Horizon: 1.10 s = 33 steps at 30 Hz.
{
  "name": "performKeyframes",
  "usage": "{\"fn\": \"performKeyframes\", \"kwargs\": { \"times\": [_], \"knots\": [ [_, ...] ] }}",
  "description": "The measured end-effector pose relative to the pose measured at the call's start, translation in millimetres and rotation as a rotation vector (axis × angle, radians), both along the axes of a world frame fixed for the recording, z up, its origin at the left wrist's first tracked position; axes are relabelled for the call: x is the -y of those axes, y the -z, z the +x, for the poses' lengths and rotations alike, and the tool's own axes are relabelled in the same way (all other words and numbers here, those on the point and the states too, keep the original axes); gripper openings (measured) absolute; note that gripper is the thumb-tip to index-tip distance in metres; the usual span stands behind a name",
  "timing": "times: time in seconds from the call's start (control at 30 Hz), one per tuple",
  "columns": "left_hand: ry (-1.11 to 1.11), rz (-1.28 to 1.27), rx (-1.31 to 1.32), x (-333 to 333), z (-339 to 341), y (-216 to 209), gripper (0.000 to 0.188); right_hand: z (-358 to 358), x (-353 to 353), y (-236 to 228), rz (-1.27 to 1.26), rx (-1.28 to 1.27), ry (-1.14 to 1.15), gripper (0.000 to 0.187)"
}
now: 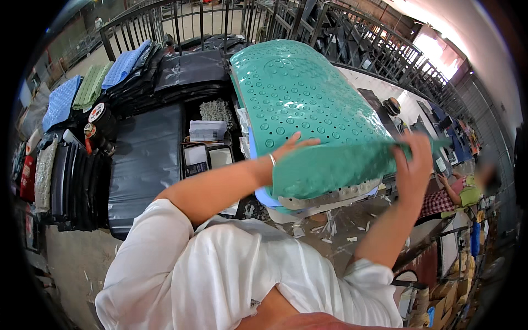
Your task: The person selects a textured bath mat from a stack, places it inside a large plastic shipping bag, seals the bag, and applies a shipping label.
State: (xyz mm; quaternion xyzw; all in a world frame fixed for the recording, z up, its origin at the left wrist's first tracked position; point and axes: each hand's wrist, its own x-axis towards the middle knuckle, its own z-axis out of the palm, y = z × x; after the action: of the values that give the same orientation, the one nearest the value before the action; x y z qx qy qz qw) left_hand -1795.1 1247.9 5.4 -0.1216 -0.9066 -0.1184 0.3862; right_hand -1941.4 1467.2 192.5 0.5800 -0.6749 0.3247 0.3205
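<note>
A green bath mat [308, 99] with raised round bumps and small holes lies on a stack of mats in front of me. Its near part is lifted as a smooth green flap [330, 170], slightly blurred. My left hand [290, 147] rests over the flap's left end, fingers stretched out. At the flap's right end, my right hand [413, 159] pinches the edge between thumb and fingers. Below the flap, a clear bumpy mat [330, 190] and pale blue layers [267, 197] stick out of the stack.
Black plastic packs [146, 159] are piled at left, with blue mats [61, 103] and a green mat [92, 87] on top. Tape rolls [99, 115] stand among them. A dark basket [209, 157] holds papers. Metal railing [203, 25] runs behind. A person [454, 192] works at far right.
</note>
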Motion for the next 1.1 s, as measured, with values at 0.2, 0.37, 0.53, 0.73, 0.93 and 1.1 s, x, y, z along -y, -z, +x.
{"fn": "performKeyframes", "kwargs": {
  "times": [0.2,0.37,0.53,0.73,0.93,1.1],
  "knots": [
    [-0.17,0.849,0.222,116.9,28.1,-12.3,0.042,-81.8,160.3,79.0,0.403,0.138,0.075,0.026],
    [-0.711,1.35,-0.019,239.0,42.6,30.1,0.031,-79.3,207.5,126.4,0.522,0.169,-0.004,0.041],
    [-0.945,1.107,0.419,303.5,-1.5,12.2,0.035,-89.2,197.8,130.3,0.465,0.09,0.027,0.039],
    [-1.077,1.135,0.398,322.1,-24.1,-29.6,0.042,-80.8,193.7,125.0,0.452,0.112,0.062,0.04],
    [-0.459,1.116,0.087,301.3,-40.6,-73.4,0.034,-74.8,195.9,124.4,0.391,0.09,0.108,0.043],
    [-0.172,0.769,0.133,163.4,-7.4,-126.5,0.026,-79.7,185.5,120.5,0.519,0.205,0.198,0.047]
  ]
}}
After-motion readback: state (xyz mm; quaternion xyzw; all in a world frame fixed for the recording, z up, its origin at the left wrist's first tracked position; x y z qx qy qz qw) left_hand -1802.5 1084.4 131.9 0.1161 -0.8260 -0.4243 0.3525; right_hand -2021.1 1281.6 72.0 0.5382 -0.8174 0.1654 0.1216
